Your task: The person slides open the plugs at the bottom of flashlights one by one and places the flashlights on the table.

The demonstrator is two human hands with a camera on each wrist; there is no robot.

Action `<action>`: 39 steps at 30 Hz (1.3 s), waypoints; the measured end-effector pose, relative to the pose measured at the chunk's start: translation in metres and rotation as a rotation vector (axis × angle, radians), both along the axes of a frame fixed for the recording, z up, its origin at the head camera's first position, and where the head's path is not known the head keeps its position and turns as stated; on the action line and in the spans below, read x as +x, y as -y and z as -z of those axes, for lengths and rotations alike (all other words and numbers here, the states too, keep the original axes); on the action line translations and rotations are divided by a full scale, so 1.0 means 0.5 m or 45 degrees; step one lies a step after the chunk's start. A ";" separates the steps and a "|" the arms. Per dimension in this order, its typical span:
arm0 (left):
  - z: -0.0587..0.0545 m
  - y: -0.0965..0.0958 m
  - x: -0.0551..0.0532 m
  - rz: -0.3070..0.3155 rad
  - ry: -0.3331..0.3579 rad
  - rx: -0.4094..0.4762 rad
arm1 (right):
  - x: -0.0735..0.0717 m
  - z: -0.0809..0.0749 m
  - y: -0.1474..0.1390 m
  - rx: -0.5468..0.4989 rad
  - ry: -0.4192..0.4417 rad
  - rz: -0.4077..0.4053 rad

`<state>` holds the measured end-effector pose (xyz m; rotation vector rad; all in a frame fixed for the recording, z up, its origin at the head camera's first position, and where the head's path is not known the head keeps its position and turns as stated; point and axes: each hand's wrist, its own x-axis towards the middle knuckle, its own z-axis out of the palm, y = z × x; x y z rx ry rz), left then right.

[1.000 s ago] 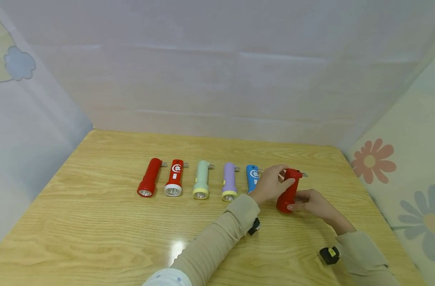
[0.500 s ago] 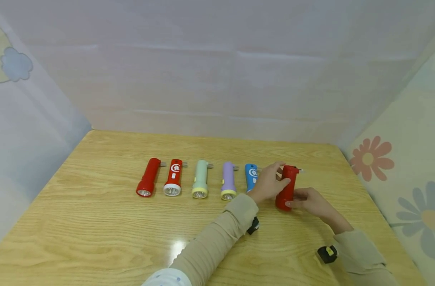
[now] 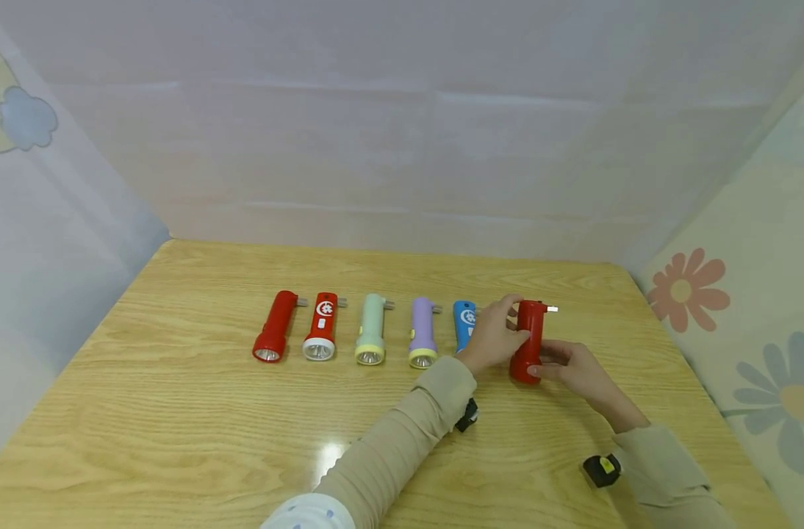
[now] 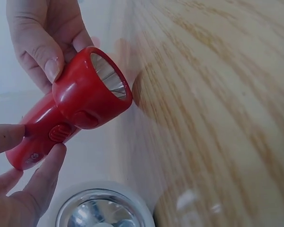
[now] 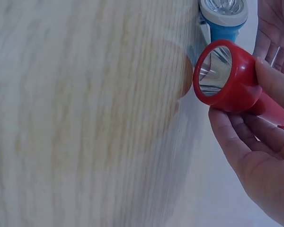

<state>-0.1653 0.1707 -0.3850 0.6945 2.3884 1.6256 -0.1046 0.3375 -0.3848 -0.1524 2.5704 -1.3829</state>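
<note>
Both hands hold a red flashlight at the right end of a row of flashlights. My left hand grips its narrow body near the tail, with fingers beside the ribbed switch in the left wrist view. My right hand pinches the wide head, thumb on one side and fingers on the other, as the right wrist view shows. The lens faces the near side, its rim close to the tabletop; whether it touches I cannot tell. Metal plug prongs stick out rightward from the tail.
Left of the hands lie a blue flashlight, partly hidden by my left hand, then purple, mint green, red-and-white and plain red ones. The wooden table meets a pale cloth backdrop behind.
The held red flashlight has shifted slightly left and toward the back of the table, both hands moving with it. The other flashlights keep their places.
</note>
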 end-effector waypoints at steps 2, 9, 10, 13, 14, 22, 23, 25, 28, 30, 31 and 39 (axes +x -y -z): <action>0.000 0.000 0.000 -0.011 -0.006 -0.017 | 0.000 -0.001 0.001 0.002 -0.005 0.007; 0.001 -0.003 0.000 -0.038 -0.029 -0.073 | -0.002 0.003 0.001 -0.047 -0.017 0.046; 0.001 -0.003 0.000 -0.043 -0.015 -0.067 | -0.003 0.003 0.001 -0.044 -0.021 0.051; 0.001 -0.003 0.002 -0.057 0.026 -0.047 | -0.003 0.005 0.002 -0.043 -0.024 0.061; 0.001 -0.002 0.003 -0.062 0.038 -0.039 | -0.004 0.005 0.003 -0.044 -0.025 0.061; 0.002 0.001 0.007 -0.081 0.046 -0.073 | -0.004 0.008 0.008 -0.073 -0.061 0.028; 0.003 0.001 0.007 -0.080 0.045 -0.080 | -0.004 0.007 0.009 -0.071 -0.064 0.030; 0.004 0.001 0.006 -0.077 0.041 -0.092 | -0.004 0.007 0.011 -0.067 -0.064 0.034; 0.005 0.001 0.005 -0.077 0.023 -0.120 | -0.005 0.006 0.013 -0.055 -0.063 0.049; 0.006 0.001 0.004 -0.077 0.004 -0.146 | -0.006 0.006 0.013 -0.049 -0.058 0.061; 0.006 0.001 0.004 -0.078 -0.004 -0.156 | -0.007 0.006 0.014 -0.046 -0.056 0.067; 0.009 0.003 0.005 -0.045 -0.131 -0.301 | -0.011 0.006 0.012 -0.037 -0.031 0.075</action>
